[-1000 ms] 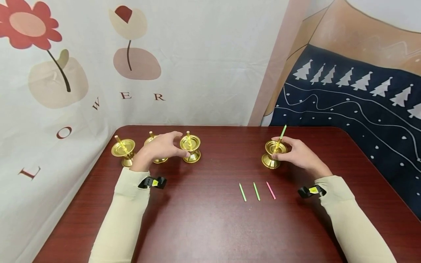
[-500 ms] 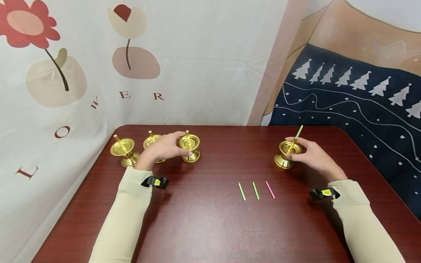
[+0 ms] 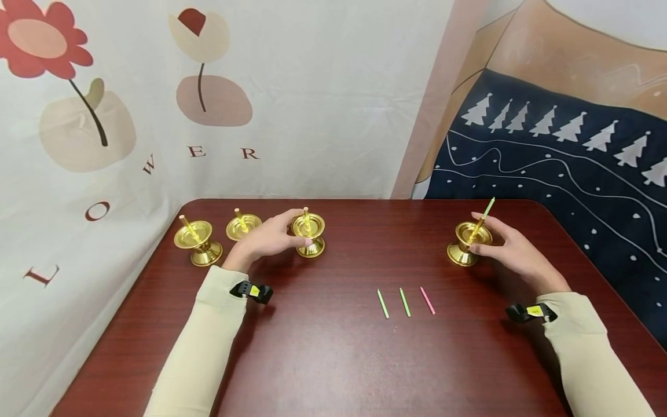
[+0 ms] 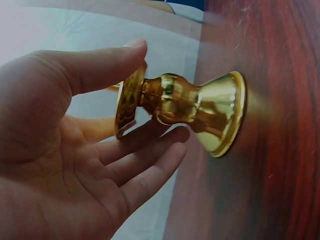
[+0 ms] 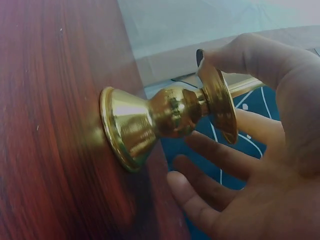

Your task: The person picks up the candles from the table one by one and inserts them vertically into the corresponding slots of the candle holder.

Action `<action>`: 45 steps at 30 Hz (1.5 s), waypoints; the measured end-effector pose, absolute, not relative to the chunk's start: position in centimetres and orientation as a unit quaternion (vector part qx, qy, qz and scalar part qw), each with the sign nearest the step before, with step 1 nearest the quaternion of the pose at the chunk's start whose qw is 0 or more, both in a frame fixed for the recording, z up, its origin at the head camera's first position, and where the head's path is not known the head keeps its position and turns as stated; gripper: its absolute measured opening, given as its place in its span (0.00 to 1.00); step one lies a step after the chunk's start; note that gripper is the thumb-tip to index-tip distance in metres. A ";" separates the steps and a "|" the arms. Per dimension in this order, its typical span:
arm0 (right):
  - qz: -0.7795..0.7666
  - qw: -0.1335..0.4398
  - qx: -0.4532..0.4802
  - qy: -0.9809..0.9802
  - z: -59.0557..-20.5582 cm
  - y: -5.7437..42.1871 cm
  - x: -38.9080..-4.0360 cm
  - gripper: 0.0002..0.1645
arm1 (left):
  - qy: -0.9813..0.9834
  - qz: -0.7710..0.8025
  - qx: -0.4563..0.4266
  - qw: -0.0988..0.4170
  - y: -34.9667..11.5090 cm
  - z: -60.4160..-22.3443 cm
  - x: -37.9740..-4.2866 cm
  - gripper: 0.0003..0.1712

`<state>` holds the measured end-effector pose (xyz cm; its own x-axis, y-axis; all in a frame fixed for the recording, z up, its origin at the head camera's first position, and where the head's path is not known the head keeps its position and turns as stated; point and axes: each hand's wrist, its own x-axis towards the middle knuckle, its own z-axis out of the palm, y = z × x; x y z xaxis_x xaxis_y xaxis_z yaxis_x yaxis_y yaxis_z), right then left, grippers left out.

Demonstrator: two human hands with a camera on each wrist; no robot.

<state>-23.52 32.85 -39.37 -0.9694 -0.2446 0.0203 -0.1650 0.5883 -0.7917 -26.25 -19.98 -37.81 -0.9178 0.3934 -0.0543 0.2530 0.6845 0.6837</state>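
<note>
My left hand (image 3: 272, 234) grips the dish rim of a gold candle holder (image 3: 312, 248), thumb on the near side. In the left wrist view its flared base (image 4: 222, 115) stands at the tabletop; whether it touches the wood is hard to tell. At the right, my right hand (image 3: 513, 250) holds a matching gold candle holder (image 3: 461, 255) by the rim. A thin green candle (image 3: 488, 207) rises from that one's central tube, leaning right. Three small candles lie side by side on the table: a green one (image 3: 383, 304), another green one (image 3: 405, 302) and a pink one (image 3: 428, 300).
Two more gold candle holders stand at the back left, one at the far left (image 3: 206, 255) and one (image 3: 242, 226) partly behind my left hand. The dark red table (image 3: 333, 359) meets a printed cloth backdrop (image 3: 323, 116) at its back edge.
My right hand has moved right with its candle holder and green candle. The left hand's candle holder has shifted slightly right, away from the other two. The loose candles have stayed put.
</note>
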 end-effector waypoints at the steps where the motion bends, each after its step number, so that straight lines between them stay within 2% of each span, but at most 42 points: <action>1: -0.436 0.028 -0.113 0.893 -39.3 32.9 -23.4 0.47 | 0.910 0.360 0.179 0.100 -19.8 -38.0 -26.3 0.49; 3: -0.421 -0.021 -0.103 0.901 -39.3 32.8 -22.9 0.48 | 0.906 0.370 0.181 0.100 -19.6 -38.3 -26.3 0.49; 5: -0.414 -0.094 -0.087 0.901 -39.2 32.3 -22.4 0.47 | 0.899 0.385 0.181 0.101 -19.4 -38.5 -26.4 0.48; 9: -0.400 -0.263 -0.075 0.875 -39.0 29.9 -21.2 0.37 | 0.883 0.421 0.185 0.099 -18.9 -38.8 -26.4 0.47; 12: -0.390 -0.321 -0.101 0.857 -38.7 27.7 -20.3 0.29 | 0.871 0.443 0.185 0.101 -18.3 -39.1 -26.4 0.47; 14: -0.382 -0.305 -0.122 0.864 -38.6 26.3 -19.7 0.26 | 0.867 0.451 0.183 0.103 -18.0 -39.2 -26.5 0.47; 20: -0.341 -0.179 -0.196 0.902 -39.3 22.3 -17.8 0.21 | 0.871 0.446 0.175 0.106 -16.8 -39.5 -26.3 0.47; 25: -0.291 -0.114 -0.254 0.915 -40.7 19.3 -16.5 0.20 | 0.872 0.441 0.182 0.107 -15.8 -39.5 -26.0 0.47; 34: -0.220 -0.100 -0.347 0.906 -42.4 16.5 -15.7 0.21 | 0.864 0.444 0.200 0.125 -14.2 -39.7 -25.9 0.46; 45: -0.232 -0.068 -0.382 0.892 -42.7 16.2 -15.9 0.12 | 0.857 0.447 0.214 0.138 -12.9 -39.7 -26.2 0.46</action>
